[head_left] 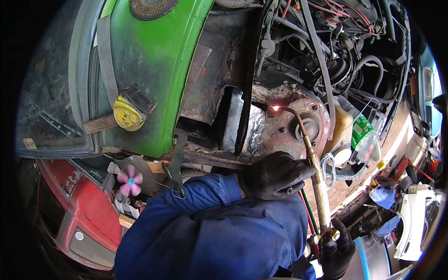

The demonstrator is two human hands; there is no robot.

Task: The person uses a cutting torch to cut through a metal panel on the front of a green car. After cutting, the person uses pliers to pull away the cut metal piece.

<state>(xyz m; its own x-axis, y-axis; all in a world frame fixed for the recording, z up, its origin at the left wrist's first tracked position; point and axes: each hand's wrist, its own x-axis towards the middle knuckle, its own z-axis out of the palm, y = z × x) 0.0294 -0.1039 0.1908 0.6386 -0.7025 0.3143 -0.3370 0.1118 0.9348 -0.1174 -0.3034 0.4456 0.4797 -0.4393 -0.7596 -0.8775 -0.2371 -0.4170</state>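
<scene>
Seen from my remote post through the head camera: the green car body (140,84) spans the upper left, its engine bay (308,51) open to the right, hoses and wiring exposed. I find a red vehicle (88,205) at lower left and, below centre, the person's blue work garment (219,233). Centrally lies the rusted domed panel (280,133), patchy red, bearing a round mount (308,126); a ragged opening shows to its left. The brass torch (319,186) stands at a slant over the panel's right side, its bent neck reaching up and left to the metal. I note a clear plastic bottle (366,137) with a green label at right. Of the black-gloved hands, the right hand (338,249) grasps the torch's lower end beside its valve; the left hand (277,176) has curled fingers at the shaft's left edge, and I cannot tell whether it grips anything. A yellow tape measure (128,113) rests on the green bodywork. Smallest, a bright glowing spot (276,108) marks the torch tip, above and left of the mount
</scene>
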